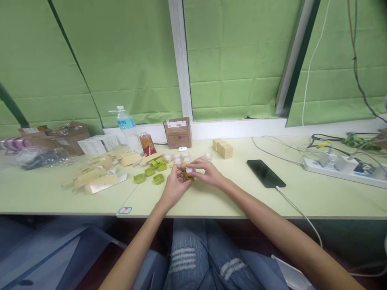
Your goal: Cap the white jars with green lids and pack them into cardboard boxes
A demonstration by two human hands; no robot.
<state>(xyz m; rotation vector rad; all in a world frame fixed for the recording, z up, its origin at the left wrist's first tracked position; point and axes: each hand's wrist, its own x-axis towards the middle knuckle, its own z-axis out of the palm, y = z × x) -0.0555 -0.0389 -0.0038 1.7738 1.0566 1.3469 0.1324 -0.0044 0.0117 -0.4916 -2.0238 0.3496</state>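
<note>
1. Table (217, 205) in front of me; over it, between both hands, I have a small green-and-white piece (188, 173), partly hidden by fingers.
2. My left hand (174, 184) curls its fingertips around the piece.
3. I have the right hand (208, 172) pinching its white part.
4. Green cups (158, 179) lie just left; I see a phone (266, 173) well right.
</note>
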